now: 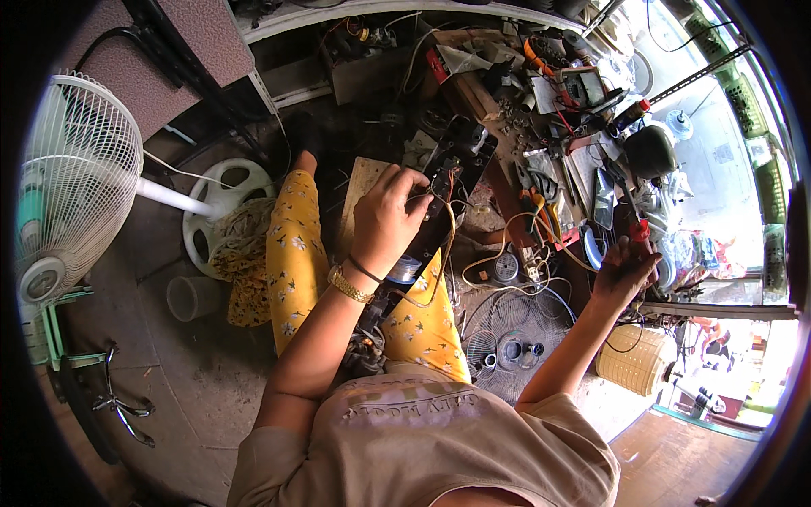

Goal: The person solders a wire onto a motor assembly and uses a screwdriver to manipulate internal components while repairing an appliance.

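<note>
My left hand (390, 213), with a gold watch on its wrist, is closed in a pinch at the edge of a long black fan housing (438, 221). Thin wires (452, 179) come out of the housing by my fingertips; what they pinch is too small to make out. The housing lies across my lap, its far end toward the bench. Out to the right, my right hand (625, 272) is wrapped round the red handle of a screwdriver (642, 230), whose shaft points up and away among the bench clutter. A spool of wire (405, 269) sits below my left wrist.
Orange-handled pliers (536, 203), a multimeter (583, 86) and loose parts crowd the bench at right. A round fan grille (517, 342) lies below it, with cords looping nearby. At left are a white standing fan (80, 182) and a clear tub (193, 298).
</note>
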Available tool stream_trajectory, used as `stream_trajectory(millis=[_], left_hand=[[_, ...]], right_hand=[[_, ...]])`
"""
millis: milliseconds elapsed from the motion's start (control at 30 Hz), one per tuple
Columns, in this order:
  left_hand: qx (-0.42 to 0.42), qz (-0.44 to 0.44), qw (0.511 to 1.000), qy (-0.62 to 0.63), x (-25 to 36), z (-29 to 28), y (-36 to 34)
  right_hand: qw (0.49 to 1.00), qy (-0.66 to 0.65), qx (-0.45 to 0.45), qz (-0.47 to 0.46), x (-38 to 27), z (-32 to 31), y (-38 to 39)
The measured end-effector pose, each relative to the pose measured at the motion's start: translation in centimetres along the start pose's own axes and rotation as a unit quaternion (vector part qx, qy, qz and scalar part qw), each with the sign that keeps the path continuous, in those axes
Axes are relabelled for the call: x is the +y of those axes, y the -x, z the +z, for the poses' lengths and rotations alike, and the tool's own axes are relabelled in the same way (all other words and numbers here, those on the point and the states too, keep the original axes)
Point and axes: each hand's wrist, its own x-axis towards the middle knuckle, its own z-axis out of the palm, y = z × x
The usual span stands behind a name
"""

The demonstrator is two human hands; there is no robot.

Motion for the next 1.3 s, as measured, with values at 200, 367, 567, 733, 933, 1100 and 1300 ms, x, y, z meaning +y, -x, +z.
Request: stream_trajectory(millis=[200, 367, 567, 733, 933, 1100, 1300], left_hand=[[-0.005, 0.014, 1.000, 0.011, -0.1, 0.2, 0.1], [0.002, 0.053, 0.999, 0.004, -0.1, 0.4, -0.9], [0.014, -0.003, 1.000, -0.005, 0.4, 0.9, -2.1], [0.022, -0.030, 0.999, -0.036, 0.2, 1.7, -2.8], [-0.078, -0.078, 0.988, 0.110, -0.7, -0.3, -2.4], [-0.106, -0.126, 0.945, 0.282, -2.5, -3.1, 0.2], [-0.079, -0.160, 0.947, 0.267, -1.9, -4.0, 2.7]], right_hand=[[1.000, -0.028, 0.001, 0.009, 0.2, -1.1, 0.2], [1.000, -0.020, 0.021, -0.005, 0.4, -1.7, 0.3], [1.000, -0.018, 0.021, 0.010, 1.0, -2.5, 0.7], [0.999, -0.022, -0.025, 0.012, 1.5, -2.7, 1.0], [0.997, -0.006, 0.015, -0.072, 1.8, 0.7, 2.4], [0.990, 0.042, 0.012, -0.133, 1.6, 0.9, 2.8], [0.950, 0.160, -0.132, -0.235, 2.9, 4.3, 3.7]])
